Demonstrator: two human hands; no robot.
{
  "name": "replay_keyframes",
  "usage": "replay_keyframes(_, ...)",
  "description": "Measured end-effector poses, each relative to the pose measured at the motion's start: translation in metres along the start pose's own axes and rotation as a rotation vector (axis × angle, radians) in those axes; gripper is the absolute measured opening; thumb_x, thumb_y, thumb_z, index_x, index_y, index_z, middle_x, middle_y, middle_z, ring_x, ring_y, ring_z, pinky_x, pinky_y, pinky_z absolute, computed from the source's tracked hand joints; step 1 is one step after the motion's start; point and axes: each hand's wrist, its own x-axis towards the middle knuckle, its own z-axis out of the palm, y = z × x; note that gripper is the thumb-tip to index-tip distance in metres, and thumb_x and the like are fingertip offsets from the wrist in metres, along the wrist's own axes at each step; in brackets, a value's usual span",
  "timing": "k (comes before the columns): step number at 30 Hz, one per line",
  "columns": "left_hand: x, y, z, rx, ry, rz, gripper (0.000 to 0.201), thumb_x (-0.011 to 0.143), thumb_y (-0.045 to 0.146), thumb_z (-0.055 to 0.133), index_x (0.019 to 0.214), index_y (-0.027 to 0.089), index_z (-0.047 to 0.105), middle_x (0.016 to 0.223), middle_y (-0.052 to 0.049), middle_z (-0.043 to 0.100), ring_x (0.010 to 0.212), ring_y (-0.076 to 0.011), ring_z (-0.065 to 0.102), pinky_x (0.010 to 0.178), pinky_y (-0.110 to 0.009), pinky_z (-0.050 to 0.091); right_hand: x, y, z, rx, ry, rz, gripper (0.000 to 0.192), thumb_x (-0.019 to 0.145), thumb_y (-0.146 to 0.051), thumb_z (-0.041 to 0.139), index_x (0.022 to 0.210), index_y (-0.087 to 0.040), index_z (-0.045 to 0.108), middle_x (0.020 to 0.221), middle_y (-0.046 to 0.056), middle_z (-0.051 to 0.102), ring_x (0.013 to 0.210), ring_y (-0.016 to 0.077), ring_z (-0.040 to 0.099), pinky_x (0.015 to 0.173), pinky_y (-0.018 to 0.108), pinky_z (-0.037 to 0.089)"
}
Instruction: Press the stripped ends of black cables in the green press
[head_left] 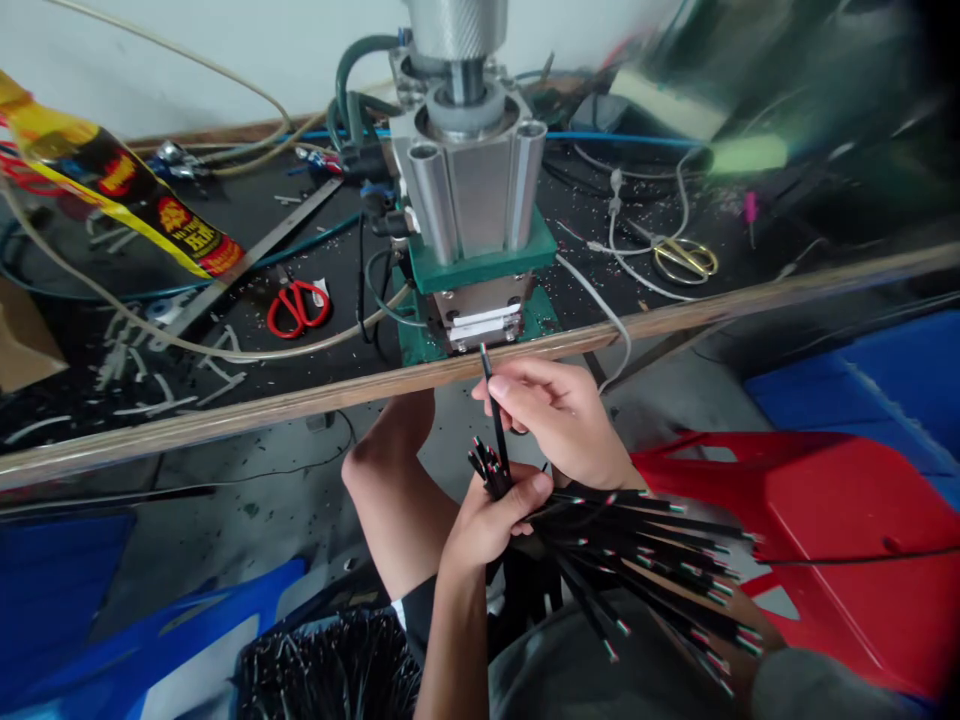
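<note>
1. Cluttered black workbench [225, 225] with a wooden front edge fills the upper half of the view, against a pale wall; a pneumatic press [469, 190] on a green base stands at that edge and serves as the landmark.
2. Right hand [559, 420], just below the press, pinches a single black cable [493, 410] between thumb and fingertips, fingers narrow around it. The cable stands nearly upright with its stripped tip just beneath the press's slot, apparently so that the end lines up with the opening.
3. Left hand [491, 520], lower and slightly left of the press, is closed around a bundle of black cables [637, 560]. Their short coloured ends gather at the fist while the lengths fan out to the right across the lap, which keeps the tips together and easy to pick singly.
4. Below and left of the press, near the person's knee, a bin of black cables [330, 665] sits within reach.
5. Left of the press on the bench lie red scissors [298, 305], scattered white offcuts and a yellow printed bag [120, 190].
6. Right of the press rest gold-handled scissors [684, 260] among white leads.
7. Lower right of the press stands a red plastic chair [825, 530]; blue crates flank the floor on both sides.
</note>
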Motion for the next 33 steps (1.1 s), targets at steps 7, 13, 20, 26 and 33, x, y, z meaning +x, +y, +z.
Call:
replay_keyframes(7, 0.007, 0.000, -0.007, -0.040, 0.042, -0.010, 0.058, 0.080, 0.073, 0.087, 0.068, 0.017, 0.074, 0.052, 0.004, 0.047, 0.046, -0.0091, 0.036, 0.045, -0.026, 0.024, 0.018, 0.002, 0.007, -0.022, 0.047, 0.032, 0.047, 0.097, -0.062, 0.080, 0.077, -0.021, 0.070, 0.066, -0.002, 0.063, 0.059, 0.0115, 0.051, 0.054, 0.026, 0.041)
replay_keyframes(13, 0.011, 0.011, -0.010, -0.101, 0.034, 0.017, 0.049, 0.084, 0.065, 0.089, 0.070, 0.020, 0.077, 0.050, 0.005, 0.044, 0.044, -0.0082, 0.032, 0.043, -0.026, 0.022, 0.031, 0.005, 0.016, -0.009, 0.083, 0.036, 0.048, 0.099, -0.062, 0.077, 0.074, -0.022, 0.069, 0.072, 0.002, 0.072, 0.065, 0.0136, 0.061, 0.056, 0.026, 0.048)
replay_keyframes(20, 0.010, 0.021, -0.010, -0.153, -0.064, 0.075, 0.051, 0.092, 0.058, 0.087, 0.062, 0.020, 0.070, 0.050, 0.006, 0.041, 0.044, -0.0068, 0.029, 0.043, -0.026, 0.021, 0.034, 0.000, 0.021, 0.056, 0.152, 0.100, 0.042, 0.097, -0.046, 0.084, 0.068, -0.021, 0.067, 0.067, -0.001, 0.061, 0.068, 0.0141, 0.068, 0.062, 0.025, 0.056)
replay_keyframes(26, 0.010, 0.026, -0.006, -0.168, -0.046, 0.074, 0.055, 0.089, 0.058, 0.090, 0.057, 0.019, 0.066, 0.050, 0.007, 0.034, 0.044, -0.0055, 0.025, 0.041, -0.024, 0.019, 0.035, -0.002, 0.022, 0.066, 0.166, 0.097, 0.040, 0.103, -0.037, 0.075, 0.068, -0.018, 0.068, 0.069, 0.001, 0.066, 0.075, 0.0147, 0.074, 0.066, 0.022, 0.059)
replay_keyframes(33, 0.013, 0.021, -0.010, -0.168, -0.089, 0.095, 0.056, 0.092, 0.054, 0.087, 0.057, 0.019, 0.060, 0.050, 0.007, 0.035, 0.044, -0.0058, 0.027, 0.040, -0.024, 0.020, 0.037, 0.001, 0.024, 0.095, 0.201, 0.067, 0.039, 0.097, -0.034, 0.076, 0.063, -0.019, 0.066, 0.065, -0.002, 0.064, 0.083, 0.0188, 0.083, 0.075, 0.023, 0.064)
